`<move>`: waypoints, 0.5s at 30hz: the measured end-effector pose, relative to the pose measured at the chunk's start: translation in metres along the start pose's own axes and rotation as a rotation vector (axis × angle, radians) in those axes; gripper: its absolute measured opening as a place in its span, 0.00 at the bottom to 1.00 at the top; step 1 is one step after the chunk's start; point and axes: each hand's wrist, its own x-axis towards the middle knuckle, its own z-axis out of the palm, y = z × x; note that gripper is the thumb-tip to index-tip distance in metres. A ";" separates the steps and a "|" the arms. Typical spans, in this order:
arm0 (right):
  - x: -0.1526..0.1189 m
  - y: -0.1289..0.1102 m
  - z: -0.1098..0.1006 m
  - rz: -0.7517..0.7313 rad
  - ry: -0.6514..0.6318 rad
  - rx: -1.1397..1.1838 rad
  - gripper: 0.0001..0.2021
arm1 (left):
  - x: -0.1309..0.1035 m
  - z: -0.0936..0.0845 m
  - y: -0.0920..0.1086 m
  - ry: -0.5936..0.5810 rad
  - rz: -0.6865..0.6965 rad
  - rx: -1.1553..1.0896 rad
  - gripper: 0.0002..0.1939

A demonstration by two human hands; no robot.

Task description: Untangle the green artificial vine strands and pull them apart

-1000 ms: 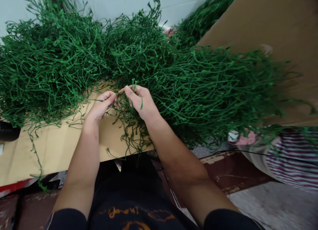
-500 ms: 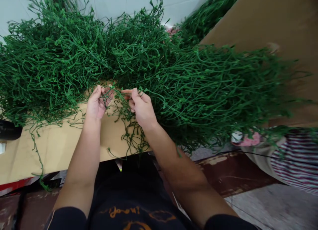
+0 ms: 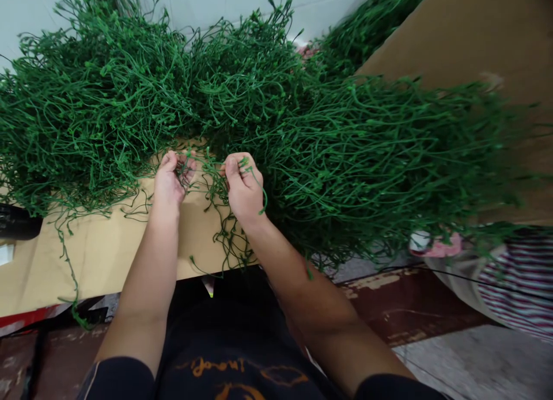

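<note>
On the head view I see the left hand [image 3: 169, 184], fingers half-curled about thin green stems [image 3: 190, 154]; whether they grip, I can't tell. The right hand [image 3: 244, 187] pinches a green sprig [image 3: 245, 162], both above cardboard [image 3: 201, 239], beside the green heap [image 3: 358, 152].

green stems [image 3: 245, 161] in the right hand [image 3: 244, 187], left hand [image 3: 169, 181] near, both above tan cardboard [image 3: 199, 239]
</note>
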 end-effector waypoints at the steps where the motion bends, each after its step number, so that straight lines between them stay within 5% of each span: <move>1: -0.004 -0.004 0.000 -0.052 0.028 -0.020 0.19 | 0.002 -0.002 0.000 0.031 0.003 -0.023 0.06; 6: -0.016 -0.024 -0.005 -0.327 -0.026 -0.035 0.16 | 0.003 -0.005 0.002 0.126 0.039 -0.182 0.06; 15: -0.019 -0.029 -0.009 -0.205 -0.127 0.180 0.16 | -0.013 0.008 0.012 -0.015 -0.137 -0.261 0.14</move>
